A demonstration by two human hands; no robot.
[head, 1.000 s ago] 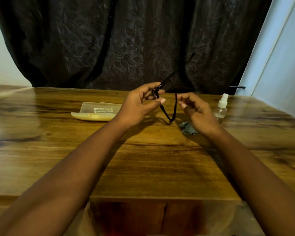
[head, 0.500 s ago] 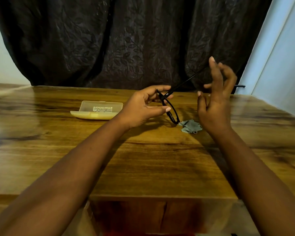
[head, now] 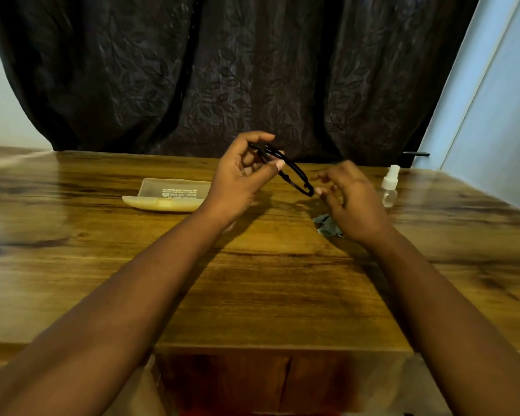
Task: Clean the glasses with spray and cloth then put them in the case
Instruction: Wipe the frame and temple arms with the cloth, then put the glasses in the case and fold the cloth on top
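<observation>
The black-framed glasses (head: 293,172) are held above the table, folded flat and tilted down to the right. My left hand (head: 243,175) pinches their left end between thumb and fingers. My right hand (head: 347,199) has its fingertips at the glasses' right end, seemingly pinching it. The open translucent yellowish case (head: 170,196) lies on the table left of my left hand. A crumpled grey cloth (head: 326,225) lies partly hidden under my right hand. A small clear spray bottle (head: 389,187) with a white top stands just right of my right hand.
The wooden table (head: 267,295) reaches to a dark curtain (head: 237,76) at the back. A pale wall (head: 493,100) stands at the right. The table's front edge (head: 282,348) lies between my forearms.
My right hand came down from the raised temple arm to the glasses' right end. The temple arm is now folded in, and the glasses have turned flatter.
</observation>
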